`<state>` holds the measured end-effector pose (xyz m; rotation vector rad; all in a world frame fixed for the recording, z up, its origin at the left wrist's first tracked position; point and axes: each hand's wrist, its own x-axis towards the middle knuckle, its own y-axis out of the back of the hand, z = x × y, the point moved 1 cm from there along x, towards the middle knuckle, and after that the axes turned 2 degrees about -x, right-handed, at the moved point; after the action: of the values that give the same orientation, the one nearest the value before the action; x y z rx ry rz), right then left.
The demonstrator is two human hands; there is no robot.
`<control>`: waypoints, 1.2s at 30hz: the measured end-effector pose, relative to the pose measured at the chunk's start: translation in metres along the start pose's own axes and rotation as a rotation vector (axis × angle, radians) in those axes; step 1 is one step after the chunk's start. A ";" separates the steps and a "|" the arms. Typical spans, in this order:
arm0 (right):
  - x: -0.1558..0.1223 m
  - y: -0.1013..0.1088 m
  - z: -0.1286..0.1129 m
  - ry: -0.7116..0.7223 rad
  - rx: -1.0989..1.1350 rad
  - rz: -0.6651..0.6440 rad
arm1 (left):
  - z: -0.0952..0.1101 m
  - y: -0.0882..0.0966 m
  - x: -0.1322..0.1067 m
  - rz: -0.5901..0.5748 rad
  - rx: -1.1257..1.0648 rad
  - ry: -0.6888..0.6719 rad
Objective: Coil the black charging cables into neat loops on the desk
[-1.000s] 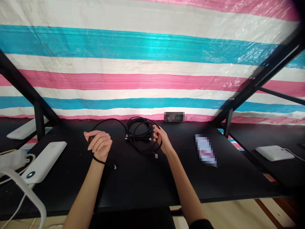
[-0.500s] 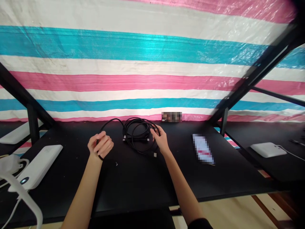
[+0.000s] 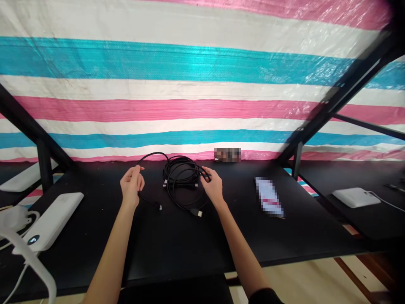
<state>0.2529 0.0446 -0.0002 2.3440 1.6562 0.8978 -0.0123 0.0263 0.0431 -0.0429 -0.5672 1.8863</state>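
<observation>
A bundle of black cables (image 3: 182, 177) lies coiled on the black table (image 3: 177, 240) near the striped sheet. My left hand (image 3: 132, 185) is closed on one black cable that arches from the coil; its plug end (image 3: 157, 206) trails on the table below the hand. My right hand (image 3: 213, 187) rests on the right side of the coil with its fingers pinched on the strands. Another plug (image 3: 198, 213) lies loose in front of the coil.
A white power bank (image 3: 50, 221) lies at the left with white cables beside it. A small blurred packet (image 3: 268, 197) lies right of my hands. Black frame bars (image 3: 332, 105) slant up at both sides. A white device (image 3: 356, 197) sits on the right-hand table.
My left hand has moved up and toward the coil, drawing its cable so the plug end now trails below it. The right hand has shifted slightly on the coil, and a plug slid forward.
</observation>
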 end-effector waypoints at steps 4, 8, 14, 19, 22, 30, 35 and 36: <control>0.000 0.003 -0.002 0.007 -0.047 -0.017 | -0.007 0.003 0.001 0.272 0.202 -0.217; -0.001 0.005 -0.004 0.006 -0.102 -0.012 | -0.009 0.007 -0.001 0.345 0.285 -0.336; -0.004 0.006 -0.008 0.013 -0.283 -0.043 | -0.005 0.007 -0.007 0.434 0.377 -0.511; -0.004 0.005 -0.008 0.045 -0.302 -0.054 | 0.002 0.003 -0.012 0.354 0.384 -0.542; -0.004 0.004 -0.007 0.038 -0.234 -0.067 | 0.005 0.000 -0.013 0.265 0.323 -0.424; -0.004 -0.004 -0.002 0.022 -0.086 -0.106 | -0.002 -0.005 -0.012 0.150 0.312 -0.255; -0.005 -0.010 -0.004 0.013 0.031 -0.123 | -0.009 -0.006 -0.008 -0.053 0.360 -0.109; -0.005 -0.011 -0.005 0.007 0.062 -0.126 | -0.010 -0.007 -0.007 -0.097 0.368 -0.094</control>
<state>0.2400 0.0430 -0.0027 2.2471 1.8359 0.8433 -0.0006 0.0255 0.0350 0.3097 -0.2729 1.8771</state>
